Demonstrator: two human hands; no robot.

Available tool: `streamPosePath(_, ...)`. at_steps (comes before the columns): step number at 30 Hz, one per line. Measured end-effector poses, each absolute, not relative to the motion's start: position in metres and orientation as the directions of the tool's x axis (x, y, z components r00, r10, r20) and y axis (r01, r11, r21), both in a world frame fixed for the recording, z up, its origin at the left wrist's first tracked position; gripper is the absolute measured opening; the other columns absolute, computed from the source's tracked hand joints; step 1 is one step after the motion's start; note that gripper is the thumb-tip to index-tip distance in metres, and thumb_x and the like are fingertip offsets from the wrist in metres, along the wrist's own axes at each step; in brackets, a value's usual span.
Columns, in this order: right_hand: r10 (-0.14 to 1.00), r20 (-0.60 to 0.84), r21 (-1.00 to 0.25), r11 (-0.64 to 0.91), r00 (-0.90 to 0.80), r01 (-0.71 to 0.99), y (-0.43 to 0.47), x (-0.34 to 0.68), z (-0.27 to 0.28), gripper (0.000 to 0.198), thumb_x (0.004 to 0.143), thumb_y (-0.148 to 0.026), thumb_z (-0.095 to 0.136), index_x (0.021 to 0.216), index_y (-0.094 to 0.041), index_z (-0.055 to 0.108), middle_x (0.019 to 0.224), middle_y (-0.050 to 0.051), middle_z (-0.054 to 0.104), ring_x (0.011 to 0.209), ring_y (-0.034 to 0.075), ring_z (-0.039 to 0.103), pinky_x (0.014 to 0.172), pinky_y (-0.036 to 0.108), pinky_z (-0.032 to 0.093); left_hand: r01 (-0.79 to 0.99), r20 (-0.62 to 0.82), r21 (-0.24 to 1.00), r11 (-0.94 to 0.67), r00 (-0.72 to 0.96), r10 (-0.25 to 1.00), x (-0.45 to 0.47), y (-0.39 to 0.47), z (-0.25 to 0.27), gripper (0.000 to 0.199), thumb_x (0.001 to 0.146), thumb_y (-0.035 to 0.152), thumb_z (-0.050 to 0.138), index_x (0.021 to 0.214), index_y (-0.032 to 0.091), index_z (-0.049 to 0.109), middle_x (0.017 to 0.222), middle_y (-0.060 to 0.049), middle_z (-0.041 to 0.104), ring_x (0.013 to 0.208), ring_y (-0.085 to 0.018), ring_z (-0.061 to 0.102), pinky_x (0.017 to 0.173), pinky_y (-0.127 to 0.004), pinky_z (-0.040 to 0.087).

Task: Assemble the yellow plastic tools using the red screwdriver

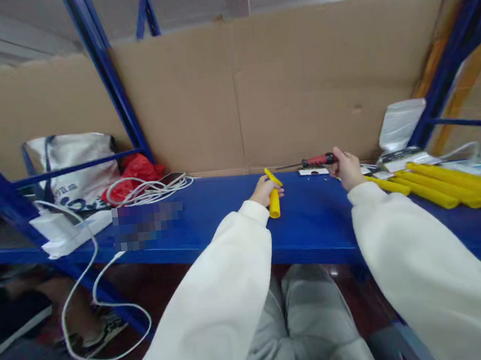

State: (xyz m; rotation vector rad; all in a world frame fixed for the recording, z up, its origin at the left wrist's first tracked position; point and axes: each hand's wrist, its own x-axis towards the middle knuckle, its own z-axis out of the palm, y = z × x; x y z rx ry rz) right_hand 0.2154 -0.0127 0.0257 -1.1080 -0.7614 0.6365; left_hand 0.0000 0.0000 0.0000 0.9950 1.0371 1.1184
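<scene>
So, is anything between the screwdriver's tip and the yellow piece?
Nothing visible. The screwdriver in the right hand points toward the yellow piece in the left hand; a white item shows below the screwdriver, outside that gap.

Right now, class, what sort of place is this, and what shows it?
Probably a workshop bench: the right hand holds a screwdriver, yellow pieces lie on the blue tabletop, and cardboard stands behind.
</scene>
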Motion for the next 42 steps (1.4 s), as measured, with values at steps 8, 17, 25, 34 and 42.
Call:
streamPosePath(8, 0.814, 0.274, -0.929, 0.361, 0.512, -0.077, -0.002, 0.226, 0.015, 0.042, 0.088, -0.044, 0.08, 0.074, -0.026, 0.045, 0.038, -0.011, 0.038, 0.031, 0.01, 0.039, 0.032, 0.021, 0.028, -0.183, -0.15, 0.963, 0.197, 0.244, 0.958, 0.0, 0.002, 0.003, 0.054, 0.078, -0.008, 0.051, 0.128, 0.013, 0.057, 0.089, -0.008, 0.075, 0.056, -0.014, 0.067, 0.054, -0.023, 0.054)
streamPosePath(17, 0.816, 0.267, -0.926, 0.364, 0.513, -0.098, 0.0, 0.229, 0.013, 0.042, 0.088, -0.041, 0.081, 0.076, -0.026, 0.044, 0.041, -0.012, 0.038, 0.031, 0.009, 0.039, 0.032, 0.02, 0.028, -0.191, -0.161, 0.957, 0.218, 0.274, 0.948, 0.0, 0.003, 0.004, 0.052, 0.079, -0.007, 0.049, 0.128, 0.009, 0.059, 0.089, -0.01, 0.075, 0.059, -0.014, 0.068, 0.055, -0.023, 0.054)
streamPosePath(25, 0.813, 0.237, -0.939, 0.333, 0.532, -0.091, -0.003, 0.226, 0.016, 0.039, 0.091, -0.04, 0.077, 0.076, -0.026, 0.043, 0.041, -0.012, 0.037, 0.033, 0.01, 0.039, 0.032, 0.021, 0.027, -0.156, -0.145, 0.969, 0.19, 0.263, 0.954, 0.0, 0.001, 0.006, 0.053, 0.079, -0.008, 0.05, 0.128, 0.012, 0.058, 0.09, -0.008, 0.074, 0.059, -0.014, 0.067, 0.056, -0.023, 0.053)
streamPosePath(34, 0.804, 0.239, -0.943, 0.325, 0.544, -0.066, -0.003, 0.227, 0.016, 0.038, 0.09, -0.041, 0.076, 0.076, -0.027, 0.043, 0.039, -0.012, 0.037, 0.032, 0.011, 0.038, 0.033, 0.021, 0.028, -0.047, -0.164, 0.983, 0.177, 0.21, 0.964, -0.002, -0.001, 0.006, 0.068, 0.077, -0.007, 0.055, 0.139, 0.021, 0.048, 0.094, -0.004, 0.074, 0.055, -0.013, 0.066, 0.054, -0.023, 0.053)
streamPosePath(42, 0.794, 0.246, -0.955, 0.296, 0.556, 0.001, -0.01, 0.221, 0.021, 0.022, 0.089, -0.025, 0.066, 0.075, -0.025, 0.05, 0.041, -0.009, 0.041, 0.034, 0.011, 0.041, 0.033, 0.022, 0.027, 0.004, -0.145, 0.989, 0.147, 0.192, 0.971, -0.002, 0.001, 0.004, 0.064, 0.08, -0.006, 0.055, 0.137, 0.021, 0.046, 0.099, -0.006, 0.075, 0.056, -0.012, 0.065, 0.054, -0.022, 0.052)
